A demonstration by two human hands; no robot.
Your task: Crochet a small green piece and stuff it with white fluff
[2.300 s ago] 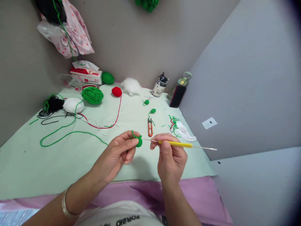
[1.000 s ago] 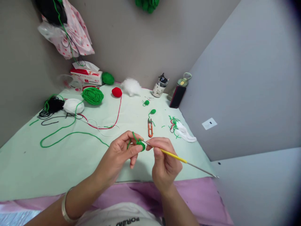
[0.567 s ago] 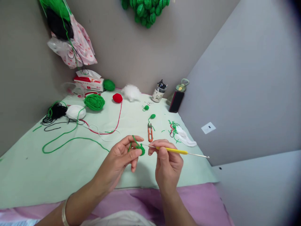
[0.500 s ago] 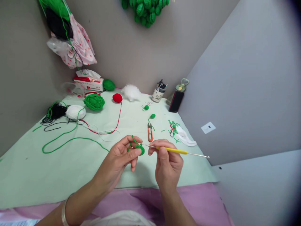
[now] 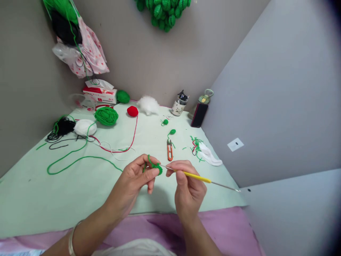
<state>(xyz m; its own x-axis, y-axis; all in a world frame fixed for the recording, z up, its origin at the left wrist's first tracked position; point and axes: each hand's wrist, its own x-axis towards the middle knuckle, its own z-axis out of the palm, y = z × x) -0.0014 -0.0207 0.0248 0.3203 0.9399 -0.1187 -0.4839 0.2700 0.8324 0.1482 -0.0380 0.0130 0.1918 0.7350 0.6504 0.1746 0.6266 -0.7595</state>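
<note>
Between thumb and fingers, my left hand (image 5: 138,174) pinches a small green crochet piece (image 5: 159,170). Green yarn (image 5: 102,156) loops over its index finger and trails left across the table to a green yarn ball (image 5: 106,116). My right hand (image 5: 189,188) is closed like a pen grip around the yellow handle of a crochet hook (image 5: 197,176). The hook's near tip meets the top edge of the green piece; whether it is inside a stitch I cannot tell. Its far metal end points right and down. Orange thread snips (image 5: 169,151) lie just beyond the hands.
Farther back are a red yarn ball (image 5: 132,111), white stuffing (image 5: 148,105), a pen cup (image 5: 179,105), a phone (image 5: 199,115) leaning on a bottle (image 5: 206,96), and a tissue box (image 5: 99,94). White yarn (image 5: 85,127) and black yarn (image 5: 64,128) lie left. Yarn scraps (image 5: 196,145) lie right.
The crochet hook has tilted, its far end dropping lower and slightly right. My right hand has turned a little with it. My left hand keeps its pinch on the green piece.
</note>
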